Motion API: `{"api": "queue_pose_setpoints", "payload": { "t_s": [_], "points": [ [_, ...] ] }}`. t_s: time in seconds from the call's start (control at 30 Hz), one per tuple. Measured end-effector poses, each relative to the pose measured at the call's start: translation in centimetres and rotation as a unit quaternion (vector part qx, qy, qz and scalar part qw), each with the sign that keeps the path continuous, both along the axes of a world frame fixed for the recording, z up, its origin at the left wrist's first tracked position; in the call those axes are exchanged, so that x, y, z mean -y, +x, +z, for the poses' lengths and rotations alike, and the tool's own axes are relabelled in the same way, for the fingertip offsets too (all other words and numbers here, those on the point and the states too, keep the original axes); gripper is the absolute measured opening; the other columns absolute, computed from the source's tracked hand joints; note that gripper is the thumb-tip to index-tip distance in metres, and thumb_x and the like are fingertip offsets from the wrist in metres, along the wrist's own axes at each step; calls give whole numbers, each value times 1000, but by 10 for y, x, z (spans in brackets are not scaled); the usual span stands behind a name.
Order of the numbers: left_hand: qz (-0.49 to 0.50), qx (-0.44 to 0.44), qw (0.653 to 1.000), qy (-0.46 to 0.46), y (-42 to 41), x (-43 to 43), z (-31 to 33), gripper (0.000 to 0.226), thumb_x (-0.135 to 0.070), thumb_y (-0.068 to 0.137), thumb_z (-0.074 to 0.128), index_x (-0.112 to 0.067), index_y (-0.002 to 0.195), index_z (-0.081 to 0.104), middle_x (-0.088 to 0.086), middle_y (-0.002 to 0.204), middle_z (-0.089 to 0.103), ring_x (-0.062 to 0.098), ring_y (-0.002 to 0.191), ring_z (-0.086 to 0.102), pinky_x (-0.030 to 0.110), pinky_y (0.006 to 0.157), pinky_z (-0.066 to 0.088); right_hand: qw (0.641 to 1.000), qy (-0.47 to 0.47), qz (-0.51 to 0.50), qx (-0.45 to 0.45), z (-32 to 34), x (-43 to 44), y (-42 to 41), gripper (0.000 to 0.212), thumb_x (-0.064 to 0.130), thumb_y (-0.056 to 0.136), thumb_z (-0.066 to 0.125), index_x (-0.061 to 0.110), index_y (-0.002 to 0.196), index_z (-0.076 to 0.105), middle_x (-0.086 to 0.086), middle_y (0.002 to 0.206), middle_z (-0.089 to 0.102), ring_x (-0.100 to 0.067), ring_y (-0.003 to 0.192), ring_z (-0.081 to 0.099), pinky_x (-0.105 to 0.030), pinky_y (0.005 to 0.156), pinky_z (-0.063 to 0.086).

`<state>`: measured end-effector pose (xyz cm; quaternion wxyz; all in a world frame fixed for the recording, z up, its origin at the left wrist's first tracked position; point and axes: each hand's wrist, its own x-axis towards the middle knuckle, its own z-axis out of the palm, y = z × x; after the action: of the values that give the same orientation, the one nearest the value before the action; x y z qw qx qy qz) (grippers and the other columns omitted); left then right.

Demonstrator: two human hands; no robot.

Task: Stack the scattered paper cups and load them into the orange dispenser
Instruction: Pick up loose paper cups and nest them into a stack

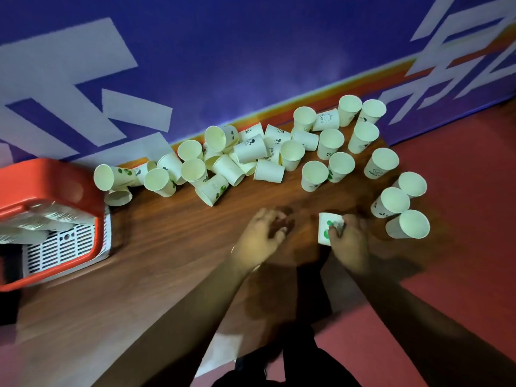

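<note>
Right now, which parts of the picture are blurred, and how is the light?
Head view: left hand, right hand, held cup and orange dispenser are motion-smeared; far cups look sharper; light is dim, soft shadows on the table.

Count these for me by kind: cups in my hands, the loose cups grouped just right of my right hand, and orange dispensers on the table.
Cup gripped by the right hand: 1
Loose cups grouped right of that hand: 3
Orange dispenser: 1
Total: 5
The left hand holds no cup.
</note>
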<state>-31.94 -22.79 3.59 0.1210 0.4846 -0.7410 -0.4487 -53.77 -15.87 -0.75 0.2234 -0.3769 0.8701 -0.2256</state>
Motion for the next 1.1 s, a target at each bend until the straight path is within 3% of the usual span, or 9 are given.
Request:
{"api": "queue_pose_setpoints", "payload": {
  "t_s": [0.17, 0.33, 0.47, 0.63, 0.7, 0.8, 0.87, 0.97, 1.1],
  "points": [
    [0, 41, 986, 162, -84, 6, -17, 42, -31, 96, 62, -18, 135, 54, 2, 128, 62, 21, 119, 59, 25, 99, 43, 999, 15, -34, 22, -30, 4, -31, 38, 38, 86, 53, 5, 103, 60, -18, 100, 63, -34, 95, 61, -38, 86, 50],
    [64, 12, 961, 270, -116, 17, -65, 85, -71, 68, 59, -28, 141, 51, -1, 131, 66, 19, 116, 65, 42, 108, 48, 990, 13, 75, 121, -13, 17, -36, 23, 16, 94, 58, 2, 111, 64, -6, 104, 66, -12, 91, 60, -3, 80, 39],
    [135, -26, 961, 239, -110, 23, -63, 78, -72, 66, 73, -31, 130, 54, 0, 125, 66, 18, 115, 65, 44, 101, 53, 957, -8, 6, 289, -13, 25, -34, 42, 29, 85, 59, 24, 127, 60, -3, 127, 62, -20, 114, 61, -45, 101, 49],
    [178, -69, 962, 196, -84, 36, -26, 42, -48, 80, 80, -25, 104, 55, -9, 92, 67, 0, 78, 65, 18, 64, 49, 908, -74, 70, 406, 27, 51, -20, 28, 1, 96, 51, 15, 117, 62, 6, 106, 67, -9, 96, 67, -21, 75, 56],
    [201, -89, 959, 181, -74, 43, -11, 37, -40, 83, 80, -21, 100, 53, -9, 84, 64, -7, 64, 60, 13, 55, 45, 909, -70, 115, 394, 35, 65, -18, 29, 2, 97, 51, 16, 120, 61, 9, 109, 66, -8, 96, 68, -24, 80, 57],
    [255, -139, 940, 178, -56, 52, 9, 39, -23, 85, 80, -19, 111, 52, 0, 92, 66, -2, 67, 64, 19, 57, 52, 949, -56, 129, 283, 31, 91, -19, 35, 12, 93, 60, 20, 127, 58, 3, 112, 66, -13, 95, 67, -36, 90, 55],
    [277, -180, 926, 180, -40, 53, 21, 51, -12, 85, 79, -19, 126, 50, 1, 101, 69, 1, 78, 68, 21, 64, 57, 981, -39, 172, 84, 23, 104, -24, 44, 23, 90, 65, 19, 132, 54, -3, 119, 58, -17, 98, 61, -32, 86, 53],
    [266, -211, 924, 174, -12, 49, 29, 61, -4, 83, 78, -18, 135, 49, -3, 115, 68, 2, 97, 68, 19, 76, 56, 955, 0, 250, -162, 6, 115, -32, 47, 28, 88, 66, 13, 131, 53, -15, 125, 45, -30, 102, 59, -36, 81, 53],
    [256, -186, 932, 175, 24, 38, 30, 70, -10, 79, 83, -27, 139, 51, -4, 121, 66, 3, 100, 67, 20, 79, 55, 931, 48, 270, -243, -14, 123, -37, 21, 19, 88, 65, 9, 107, 65, -14, 118, 45, -28, 95, 57, -34, 73, 54]
  ]
}}
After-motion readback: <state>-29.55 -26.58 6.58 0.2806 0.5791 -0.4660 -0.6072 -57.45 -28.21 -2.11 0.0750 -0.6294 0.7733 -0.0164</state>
